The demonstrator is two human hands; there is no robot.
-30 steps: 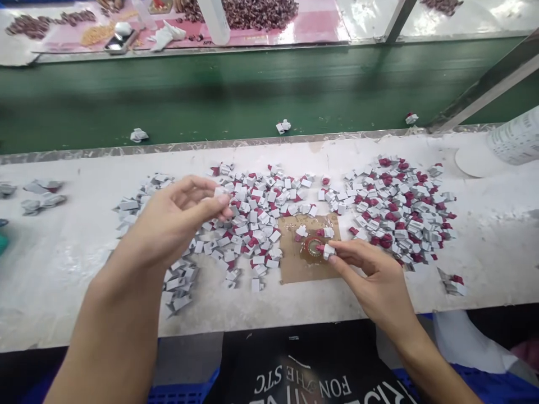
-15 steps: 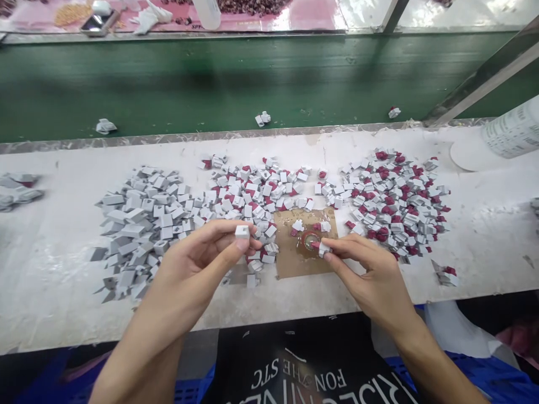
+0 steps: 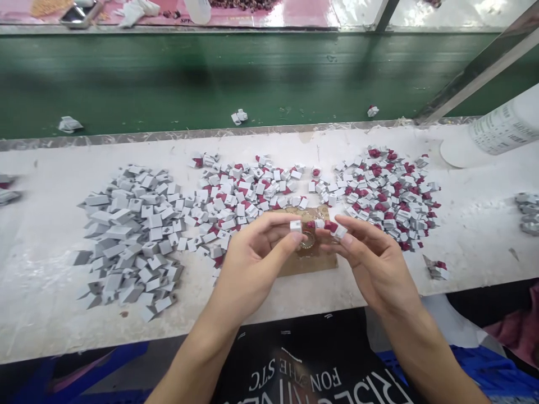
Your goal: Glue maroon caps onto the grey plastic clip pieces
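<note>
Between thumb and fingers, my left hand (image 3: 263, 255) pinches a small light-grey plastic block (image 3: 295, 226) with a hole in its face. My right hand (image 3: 370, 255) grips a small grey-and-dark-red plastic piece (image 3: 338, 230), its red end pointing toward the left hand. The two held pieces are close together but apart. Beneath them lies a brown cardboard square (image 3: 314, 266) with a round, shiny spot (image 3: 308, 240) on it, partly hidden by my hands. Another grey-and-red piece (image 3: 315, 224) shows behind the fingers, near the cardboard.
Plain grey blocks (image 3: 126, 224) are heaped at left. Grey-and-red pieces form a middle pile (image 3: 248, 188) and a right pile (image 3: 391, 193). A white bottle (image 3: 497, 132) lies at right. Beyond the white table (image 3: 46, 235) runs a green belt (image 3: 168, 78) carrying a few pieces.
My left hand has moved right with its grey block, close to the right hand. The right hand has lifted its piece off the cardboard's round spot and turned it leftward. The view has shifted slightly.
</note>
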